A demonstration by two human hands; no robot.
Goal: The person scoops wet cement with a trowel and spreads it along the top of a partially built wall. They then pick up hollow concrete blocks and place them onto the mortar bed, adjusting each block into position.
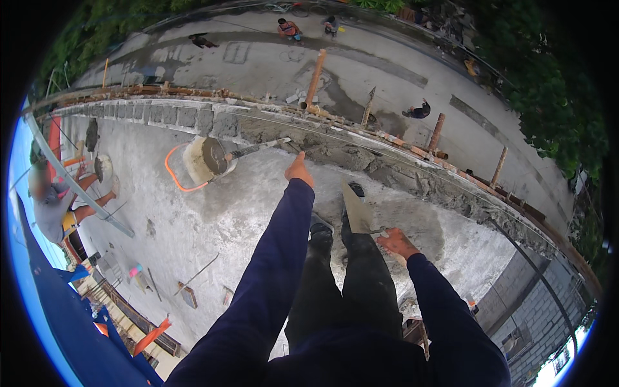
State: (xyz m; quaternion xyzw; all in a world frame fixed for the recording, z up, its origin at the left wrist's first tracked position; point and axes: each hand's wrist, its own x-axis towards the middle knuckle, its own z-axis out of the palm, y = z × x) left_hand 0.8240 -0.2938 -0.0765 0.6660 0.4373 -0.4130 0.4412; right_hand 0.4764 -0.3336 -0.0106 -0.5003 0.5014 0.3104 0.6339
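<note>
As the right hand (pixel 398 244) grasps a triangular grey metal trowel (pixel 357 215) at its ten o'clock, the left hand (pixel 300 171) grips unclearly; a rough grey mortar ridge (pixel 348 155) bounds twelve; pale concrete floor (pixel 161 222) spreads toward nine.

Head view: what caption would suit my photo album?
Trowel in the right hand, left hand held out near rough grey mortar, a pale bucket off to the left.

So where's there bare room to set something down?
Two patches look free: pale floor between the bucket and the co-worker at left, and more between the right hand and the mortar strip. It's crowded around the left hand, near bucket and mortar, and where the trowel hangs by the shoes.
</note>
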